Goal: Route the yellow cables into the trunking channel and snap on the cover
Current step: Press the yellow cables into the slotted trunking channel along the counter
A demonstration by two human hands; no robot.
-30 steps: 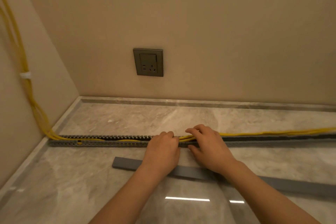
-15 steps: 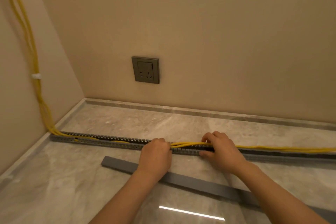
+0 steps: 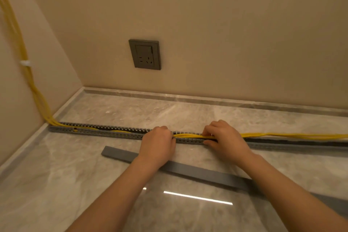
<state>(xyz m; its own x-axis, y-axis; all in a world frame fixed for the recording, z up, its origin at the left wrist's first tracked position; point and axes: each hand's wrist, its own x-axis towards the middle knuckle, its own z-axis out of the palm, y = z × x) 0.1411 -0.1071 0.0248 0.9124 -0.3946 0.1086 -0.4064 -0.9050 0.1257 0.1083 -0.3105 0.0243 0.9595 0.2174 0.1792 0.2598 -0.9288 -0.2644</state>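
**Component Layout**

The trunking channel (image 3: 105, 133) runs left to right on the floor (image 3: 131, 111). The cables (image 3: 188, 135) descend the left wall (image 3: 47, 52) into its left end. The cover (image 3: 188, 170) lies in front of it. The socket (image 3: 145, 54) sits behind, on the rear wall (image 3: 226, 43).

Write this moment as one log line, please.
step: seating yellow cables in trunking channel | left hand: curled over cables | right hand: pinching cables | cover: loose on floor, unfitted

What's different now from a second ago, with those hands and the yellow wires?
The right hand slid rightward along the yellow cables, away from the left hand, baring a stretch of cable between them. The left hand stayed on the trunking channel; the cover still lies loose on the floor.
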